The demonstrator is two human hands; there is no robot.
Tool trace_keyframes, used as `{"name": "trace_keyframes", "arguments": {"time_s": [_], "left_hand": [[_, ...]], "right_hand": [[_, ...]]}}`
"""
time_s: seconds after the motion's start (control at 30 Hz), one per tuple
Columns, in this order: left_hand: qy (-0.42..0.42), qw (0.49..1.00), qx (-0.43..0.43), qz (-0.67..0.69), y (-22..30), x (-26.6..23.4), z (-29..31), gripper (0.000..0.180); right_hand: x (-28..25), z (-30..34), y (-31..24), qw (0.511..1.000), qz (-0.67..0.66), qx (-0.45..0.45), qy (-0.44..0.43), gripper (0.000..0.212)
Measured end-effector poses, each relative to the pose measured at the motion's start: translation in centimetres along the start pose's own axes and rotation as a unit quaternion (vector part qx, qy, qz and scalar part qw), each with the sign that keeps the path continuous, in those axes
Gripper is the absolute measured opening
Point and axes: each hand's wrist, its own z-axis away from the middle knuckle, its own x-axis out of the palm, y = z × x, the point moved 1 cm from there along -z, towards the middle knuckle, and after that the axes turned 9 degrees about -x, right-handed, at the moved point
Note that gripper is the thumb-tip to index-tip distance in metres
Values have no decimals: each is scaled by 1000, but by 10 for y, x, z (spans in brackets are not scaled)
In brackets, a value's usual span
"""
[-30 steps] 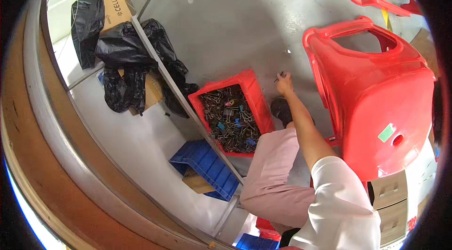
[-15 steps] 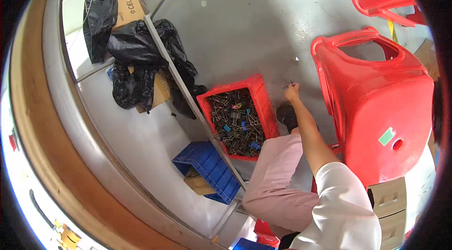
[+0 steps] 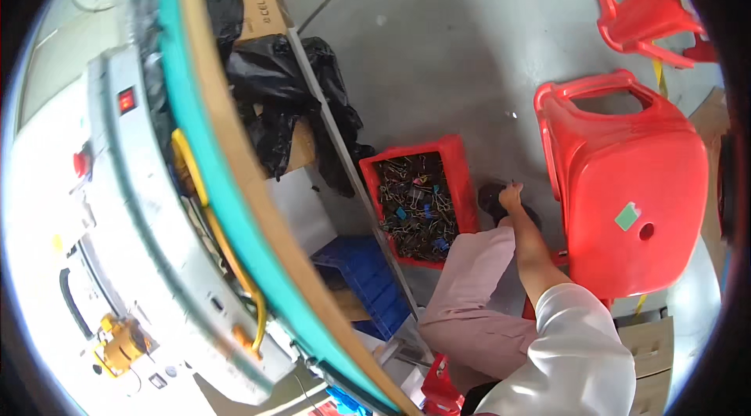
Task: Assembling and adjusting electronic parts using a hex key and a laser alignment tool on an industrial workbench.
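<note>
My right hand (image 3: 511, 197) is held low over my dark shoe (image 3: 493, 198), its fingers closed. A tiny dark thing pokes out at the fingertips, too small to name. To the left of that hand, apart from it, a red plastic crate (image 3: 463, 189) stands on the floor. Inside lie many binder clips (image 3: 415, 216), mostly black, with a few blue, teal and pink ones. My left hand is out of sight.
A red stool (image 3: 637, 158) lies tipped at the right, with another red stool (image 3: 641, 13) beyond. Left are a workbench edge (image 3: 258, 181), black plastic bags (image 3: 270, 72), a cardboard box (image 3: 262, 13) and a blue crate (image 3: 364, 279). A white machine (image 3: 188, 259) is on the bench.
The view has swung, bringing the bench top and white machine into sight at the left. My right hand has drawn back toward me, from beyond the shoe to over it.
</note>
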Motion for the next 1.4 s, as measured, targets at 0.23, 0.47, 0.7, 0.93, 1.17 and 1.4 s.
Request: {"name": "trace_keyframes", "arguments": {"time_s": [0.23,0.47,0.7,0.93,1.17,1.4], "left_hand": [[56,998,0,-6,43,-39,28,52],[38,993,52,95,47,-42,18,51],[152,955,132,219,56,-70,70,66],[21,856,167,488,47,-111,147,53],[192,848,147,472,-18,-148,228,49],[352,820,-46,448,-99,-153,313,20]], "right_hand": [[-179,88,-97,756,-644,111,-15,29],[-335,211,-82,561,-826,-4,-56,38],[-483,384,-30,486,-819,-238,-189,50],[-523,532,-32,416,-715,-320,-462,61],[-493,605,-87,374,-612,-309,-625,61],[-489,645,-145,582,-310,-426,-620,35]]}}
